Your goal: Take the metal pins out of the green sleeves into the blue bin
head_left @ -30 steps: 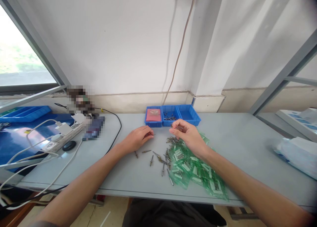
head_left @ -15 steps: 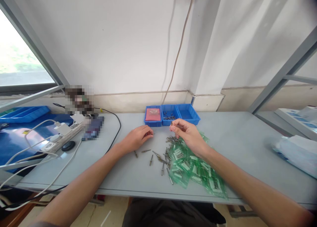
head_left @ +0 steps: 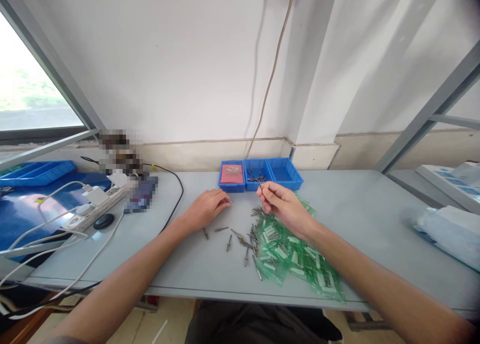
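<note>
My left hand (head_left: pixel 207 209) rests low over the table with its fingers closed, and the tip of a metal rivet (head_left: pixel 231 202) pokes out from them. My right hand (head_left: pixel 283 201) pinches another rivet (head_left: pixel 261 185) upright between thumb and fingers, just in front of the blue bins. Several loose rivets (head_left: pixel 229 242) lie scattered on the table between my forearms. Beside them, under my right wrist, is a pile of green plastic bags (head_left: pixel 296 256) with rivets and white slips inside. The middle blue bin (head_left: pixel 256 186) holds some rivets.
The left blue bin (head_left: pixel 231 188) holds a pink card with a small clear bag. The right blue bin (head_left: pixel 287 172) adjoins the middle one. A power strip (head_left: pixel 86 216) with white cables and a black round object (head_left: pixel 103 221) are at left. A plastic-wrapped package (head_left: pixel 450 234) lies at right.
My right hand has turned slightly, and the rivet in its fingers now shows more clearly. My left hand has shifted slightly, showing more of its rivet's tip.
</note>
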Demonstrator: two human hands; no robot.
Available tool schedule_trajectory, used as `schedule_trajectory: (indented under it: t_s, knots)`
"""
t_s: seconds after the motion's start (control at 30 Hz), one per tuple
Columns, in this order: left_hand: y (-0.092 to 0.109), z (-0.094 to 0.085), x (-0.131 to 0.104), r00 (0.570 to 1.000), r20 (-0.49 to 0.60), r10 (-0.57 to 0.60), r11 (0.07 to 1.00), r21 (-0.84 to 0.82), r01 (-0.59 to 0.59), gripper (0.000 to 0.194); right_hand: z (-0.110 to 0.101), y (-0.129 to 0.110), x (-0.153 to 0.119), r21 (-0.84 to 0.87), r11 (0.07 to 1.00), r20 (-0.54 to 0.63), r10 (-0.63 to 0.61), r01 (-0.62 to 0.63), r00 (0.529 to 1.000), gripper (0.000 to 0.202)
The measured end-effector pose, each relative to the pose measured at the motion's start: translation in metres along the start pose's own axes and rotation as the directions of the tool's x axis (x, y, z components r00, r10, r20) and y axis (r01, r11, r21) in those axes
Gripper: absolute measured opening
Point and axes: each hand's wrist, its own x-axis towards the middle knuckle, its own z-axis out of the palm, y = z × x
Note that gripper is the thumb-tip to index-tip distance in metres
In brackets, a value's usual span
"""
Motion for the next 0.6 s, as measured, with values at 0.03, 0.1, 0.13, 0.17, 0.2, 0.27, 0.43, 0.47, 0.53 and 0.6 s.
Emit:
schedule_trajectory:
  t_s: [0.03, 0.1, 0.13, 0.17, 0.2, 0.27, 0.43, 0.47, 0.53, 0.6]
  knots:
    - [-0.0008, 0.0003, 0.0, 1.0, -0.004, -0.006, 1.0, 0.02, 0.006, 0.015, 0.0005, 0.0, 0.0, 0.039, 0.999, 0.006, 0.016, -0.016, 1.0, 0.034]
    - [-0.002, 0.0007, 0.0001, 1.0, -0.009, -0.019, 0.998, 0.052, 0.02, 0.016, 0.0013, -0.0003, 0.0002, 0.098, 0.994, 0.008, 0.038, -0.039, 0.999, 0.034]
    - [-0.0023, 0.0009, 0.0001, 1.0, -0.011, -0.024, 0.998, 0.062, 0.025, 0.016, 0.0017, -0.0005, 0.0003, 0.117, 0.992, 0.007, 0.045, -0.046, 0.999, 0.033]
    - [-0.0025, 0.001, 0.0001, 1.0, -0.011, -0.027, 0.997, 0.069, 0.028, 0.016, 0.002, -0.0008, 0.0004, 0.13, 0.99, 0.004, 0.05, -0.05, 0.999, 0.033]
    - [-0.0025, 0.0011, 0.0002, 1.0, -0.011, -0.029, 0.997, 0.073, 0.029, 0.016, 0.0022, -0.0012, 0.0004, 0.138, 0.989, 0.001, 0.052, -0.051, 0.999, 0.032]
    - [-0.0024, 0.0012, 0.0002, 1.0, -0.008, -0.026, 0.997, 0.076, 0.026, 0.015, 0.0025, -0.0017, 0.0002, 0.143, 0.989, -0.012, 0.046, -0.044, 0.999, 0.031]
    - [-0.0017, 0.0003, 0.0006, 1.0, 0.002, -0.009, 0.998, 0.068, 0.009, 0.013, 0.0007, -0.0001, 0.0002, 0.124, 0.992, -0.035, 0.038, -0.034, 0.999, 0.03]
    - [-0.0014, 0.0001, 0.0007, 1.0, 0.003, -0.008, 0.998, 0.065, 0.007, 0.012, 0.0, 0.0007, 0.0004, 0.119, 0.992, -0.033, 0.036, -0.032, 0.999, 0.03]
    - [-0.0012, -0.0001, 0.0008, 1.0, -0.001, -0.003, 0.998, 0.057, 0.003, 0.011, -0.0012, 0.0022, 0.0008, 0.108, 0.994, -0.03, 0.03, -0.027, 0.999, 0.03]
    - [-0.0011, -0.0001, 0.0007, 1.0, -0.01, 0.006, 0.999, 0.051, -0.005, 0.011, -0.0017, 0.003, 0.001, 0.096, 0.995, -0.027, 0.033, -0.031, 0.999, 0.03]
